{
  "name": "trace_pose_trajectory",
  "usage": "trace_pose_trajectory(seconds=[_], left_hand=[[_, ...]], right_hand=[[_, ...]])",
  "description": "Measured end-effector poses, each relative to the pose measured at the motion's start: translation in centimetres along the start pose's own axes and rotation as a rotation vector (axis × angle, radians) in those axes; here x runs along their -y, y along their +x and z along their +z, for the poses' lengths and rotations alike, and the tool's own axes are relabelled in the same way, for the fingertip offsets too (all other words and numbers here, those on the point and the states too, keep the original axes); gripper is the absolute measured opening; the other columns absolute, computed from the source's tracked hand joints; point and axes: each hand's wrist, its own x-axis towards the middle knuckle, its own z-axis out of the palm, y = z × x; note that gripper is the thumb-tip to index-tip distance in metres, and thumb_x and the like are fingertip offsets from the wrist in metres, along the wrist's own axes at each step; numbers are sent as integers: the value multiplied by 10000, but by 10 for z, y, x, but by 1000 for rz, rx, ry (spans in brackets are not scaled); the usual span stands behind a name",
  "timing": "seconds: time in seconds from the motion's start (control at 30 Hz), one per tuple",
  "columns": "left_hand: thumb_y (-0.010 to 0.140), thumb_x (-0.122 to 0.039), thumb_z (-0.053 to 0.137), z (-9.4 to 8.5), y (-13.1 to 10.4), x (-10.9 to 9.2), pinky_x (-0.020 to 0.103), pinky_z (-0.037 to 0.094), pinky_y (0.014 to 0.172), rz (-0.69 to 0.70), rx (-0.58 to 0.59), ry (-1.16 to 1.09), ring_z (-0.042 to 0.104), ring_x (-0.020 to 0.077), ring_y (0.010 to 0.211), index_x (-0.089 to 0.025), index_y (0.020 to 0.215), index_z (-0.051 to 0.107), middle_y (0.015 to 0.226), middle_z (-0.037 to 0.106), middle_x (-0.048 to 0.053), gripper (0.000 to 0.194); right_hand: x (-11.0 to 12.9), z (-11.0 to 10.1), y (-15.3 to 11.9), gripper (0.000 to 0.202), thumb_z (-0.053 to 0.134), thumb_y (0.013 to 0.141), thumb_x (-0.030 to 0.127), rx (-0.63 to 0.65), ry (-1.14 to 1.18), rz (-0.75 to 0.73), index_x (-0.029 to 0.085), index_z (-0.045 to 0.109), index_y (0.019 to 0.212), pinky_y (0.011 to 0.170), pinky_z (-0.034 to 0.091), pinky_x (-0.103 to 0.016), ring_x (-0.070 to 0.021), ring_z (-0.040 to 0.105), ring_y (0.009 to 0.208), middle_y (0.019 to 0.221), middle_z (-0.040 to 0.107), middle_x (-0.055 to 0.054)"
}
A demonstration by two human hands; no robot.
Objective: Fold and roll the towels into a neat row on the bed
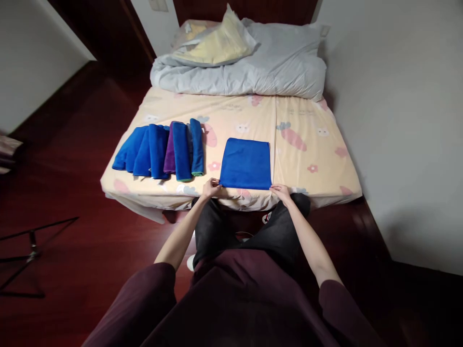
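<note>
A blue cloth, folded to a near-square, lies flat on the bed by its front edge. At its near left corner my left hand pinches the cloth between closed fingers. My right hand grips the near right corner in the same way. Left of the cloth, several folded or rolled cloths lie side by side: most are blue, such as the one nearest it, and one is purple.
A grey-white quilt and a yellow pillow in a clear cover lie at the bed's far end. Walls stand at both sides. A black tripod leg rests on the dark red floor at left.
</note>
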Motion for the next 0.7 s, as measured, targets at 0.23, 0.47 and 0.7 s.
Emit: trace_pose_trajectory(seconds=[0.23,0.47,0.7], left_hand=[[747,-311,797,1,11,-9,327,557,889,-46,-24,71,764,259,981,-202,1036,672,968,808,109,333],[604,-431,905,-18,-13,4,306,541,796,-90,64,10,747,258,867,-193,851,705,768,775,63,397],[406,-518,988,-24,-21,9,273,481,680,-141,245,-182,661,190,723,-162,757,706,702,721,39,574]], right_hand=[[4,2,1,466,906,552,525,-91,8,8,180,675,763,508,429,-245,-116,538,527,704,732,-44],[-4,-4,-19,428,897,559,459,-62,-76,54,215,555,637,472,369,-224,-99,463,482,526,557,58],[-6,-8,-27,419,926,526,416,40,23,119,190,635,726,444,335,-194,-72,442,489,627,652,26]])
